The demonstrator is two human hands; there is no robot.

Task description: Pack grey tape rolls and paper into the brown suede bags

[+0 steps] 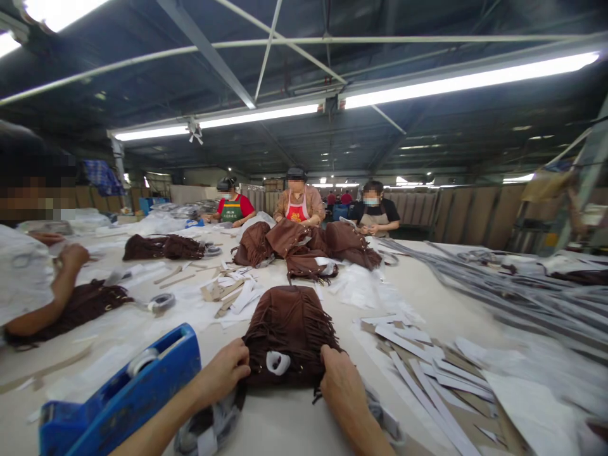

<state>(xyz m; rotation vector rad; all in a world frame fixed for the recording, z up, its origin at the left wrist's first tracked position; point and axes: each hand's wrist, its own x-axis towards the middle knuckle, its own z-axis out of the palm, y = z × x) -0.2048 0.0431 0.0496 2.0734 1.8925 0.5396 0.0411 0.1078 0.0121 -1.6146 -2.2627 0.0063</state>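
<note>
A brown fringed bag [292, 316] lies on the table right before me, with a white paper or foam roll [278, 363] showing at its near edge. My left hand [227, 367] grips the bag's left near corner, fingers curled in. On the opposite side my right hand [342, 383] pinches the right near edge among the fringe. Grey wrapped straps [211, 427] lie below my left wrist, and more wrapped strap [392, 424] shows past my right wrist.
A blue tape dispenser [128, 392] stands at left. White and tan strips [441, 373] lie at right, with long grey wrapped straps [498, 291] beyond. Brown bags [308, 247] are heaped ahead. One co-worker [28, 272] works at left; three people sit or stand across the table.
</note>
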